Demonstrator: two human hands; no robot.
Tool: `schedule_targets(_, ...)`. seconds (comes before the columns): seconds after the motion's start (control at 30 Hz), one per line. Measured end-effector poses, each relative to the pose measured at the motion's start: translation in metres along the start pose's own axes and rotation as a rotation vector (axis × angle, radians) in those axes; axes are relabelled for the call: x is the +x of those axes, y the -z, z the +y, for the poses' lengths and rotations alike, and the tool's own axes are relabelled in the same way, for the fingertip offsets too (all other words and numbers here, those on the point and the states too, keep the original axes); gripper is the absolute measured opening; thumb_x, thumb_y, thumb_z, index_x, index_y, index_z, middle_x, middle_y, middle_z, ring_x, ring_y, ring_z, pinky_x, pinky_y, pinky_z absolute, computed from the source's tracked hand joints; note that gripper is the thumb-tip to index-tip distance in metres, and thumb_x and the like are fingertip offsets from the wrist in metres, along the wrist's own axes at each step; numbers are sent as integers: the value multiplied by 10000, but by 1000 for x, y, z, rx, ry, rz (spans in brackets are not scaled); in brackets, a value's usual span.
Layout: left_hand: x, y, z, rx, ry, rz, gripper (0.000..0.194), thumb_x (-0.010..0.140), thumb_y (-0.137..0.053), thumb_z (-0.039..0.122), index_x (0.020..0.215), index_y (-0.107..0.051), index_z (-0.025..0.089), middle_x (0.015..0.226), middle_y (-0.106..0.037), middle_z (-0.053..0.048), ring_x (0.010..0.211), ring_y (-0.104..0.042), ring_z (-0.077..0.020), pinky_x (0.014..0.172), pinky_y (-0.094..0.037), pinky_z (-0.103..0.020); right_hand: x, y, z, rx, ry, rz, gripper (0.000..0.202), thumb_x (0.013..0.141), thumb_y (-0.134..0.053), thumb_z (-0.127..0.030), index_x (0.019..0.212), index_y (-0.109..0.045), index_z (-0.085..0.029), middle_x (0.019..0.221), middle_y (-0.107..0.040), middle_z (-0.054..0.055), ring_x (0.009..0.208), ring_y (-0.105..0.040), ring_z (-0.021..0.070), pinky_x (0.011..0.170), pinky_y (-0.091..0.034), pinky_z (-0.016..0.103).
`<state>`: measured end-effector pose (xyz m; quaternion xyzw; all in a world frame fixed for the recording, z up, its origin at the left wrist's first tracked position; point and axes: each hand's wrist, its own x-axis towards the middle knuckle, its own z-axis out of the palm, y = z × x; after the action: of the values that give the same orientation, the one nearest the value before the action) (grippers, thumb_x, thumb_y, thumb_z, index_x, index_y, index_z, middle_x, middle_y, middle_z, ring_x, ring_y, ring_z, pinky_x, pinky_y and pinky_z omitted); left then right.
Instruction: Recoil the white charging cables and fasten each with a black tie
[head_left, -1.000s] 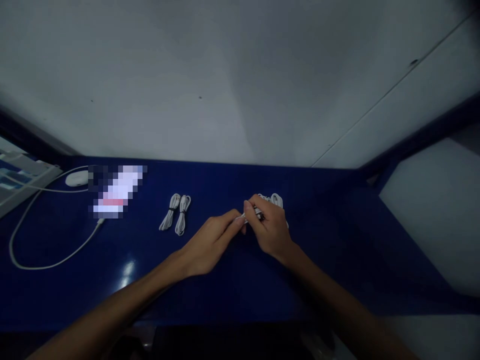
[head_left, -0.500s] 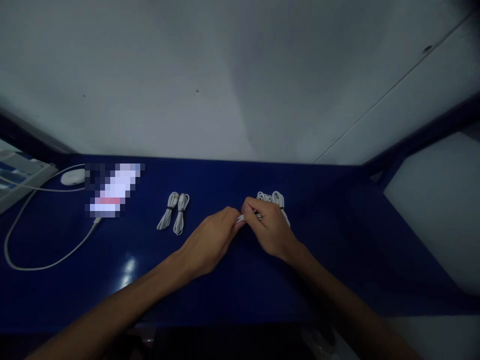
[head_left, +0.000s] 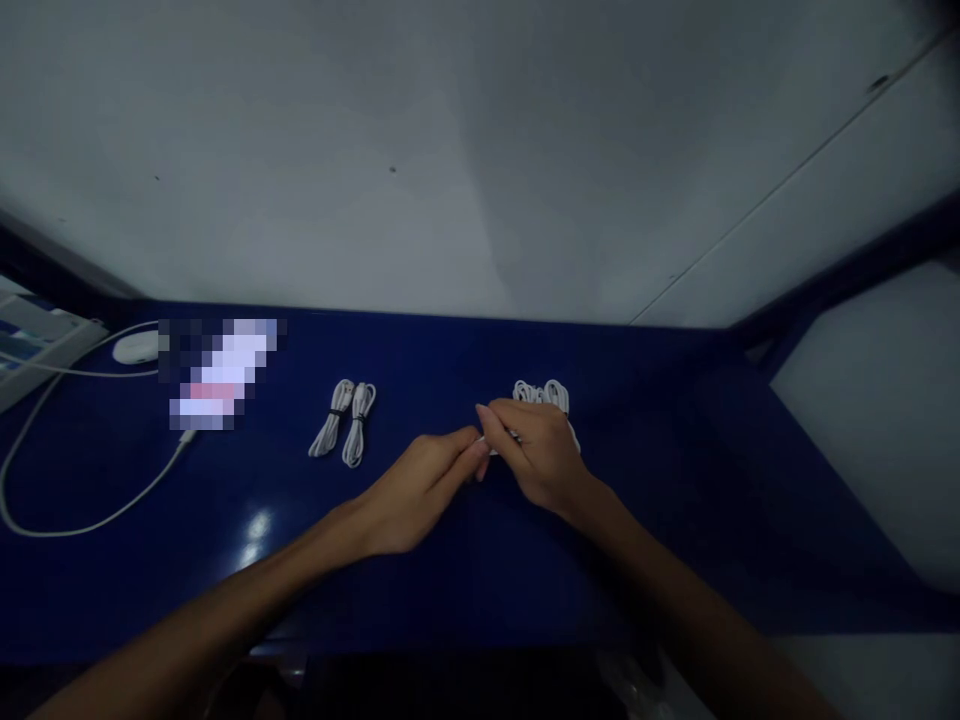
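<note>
Between my two hands is a white cable point(head_left: 494, 449), mostly covered by the fingers. My left hand point(head_left: 424, 485) is closed, its thumb and fingertips pinching one end of it. Touching those fingertips, my right hand point(head_left: 541, 448) is wrapped round the rest of the cable. Just behind my right hand lie several coiled white cables point(head_left: 556, 393), partly hidden by it. To the left of my hands, two white cable bundles point(head_left: 359, 425) lie side by side, each bound with a dark tie.
A phone with a blurred lit screen point(head_left: 229, 375) lies on the blue table point(head_left: 442, 370), plugged into a white charging cord point(head_left: 142, 508). Near it are a white rounded object point(head_left: 136, 347) and a pale tray point(head_left: 45, 355) at the left edge. A grey wall point(head_left: 315, 200) rises behind.
The fingers of both hands have shifted slightly around the cable, with less of it showing now. The view has moved a little; the bundles on the table stay put.
</note>
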<state>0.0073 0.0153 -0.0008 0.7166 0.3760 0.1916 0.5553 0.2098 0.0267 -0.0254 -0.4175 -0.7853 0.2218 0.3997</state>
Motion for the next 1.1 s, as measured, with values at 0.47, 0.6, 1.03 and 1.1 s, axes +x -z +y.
schedule_targets(0.47,-1,-6,-2,241,-22,95,391,1196,-312,461,993,-533,211,883,-599,-16,710,-537,-189,679,-379,-380,4,1,1,-38,-63,4,504,1156,-501,-285,657,-536,-219,623,-567,-19,545,-497,133,588,-381,299)
schedule_targets(0.6,-1,-2,0,216,2,40,432,1197,-298,498,992,-552,214,872,-627,-13,709,-578,-187,681,-426,-368,3,0,1,-41,-44,-4,511,1154,-515,-286,648,-540,-219,616,-567,-23,542,-500,128,596,-394,295)
schedule_targets(1.03,-1,1,5,151,14,-31,455,1202,-268,495,1098,-600,202,789,-608,13,622,-519,-161,621,-413,-346,4,1,-1,-32,-43,0,523,1152,-522,-311,643,-443,-217,596,-476,-38,532,-434,112,578,-350,295)
schedule_targets(1.1,-1,0,3,146,-6,-1,439,1201,-290,488,1054,-595,207,765,-593,22,603,-500,-155,601,-396,-340,3,2,-2,-29,-69,6,504,1156,-525,-341,668,-506,-215,612,-517,-31,545,-472,118,590,-375,295)
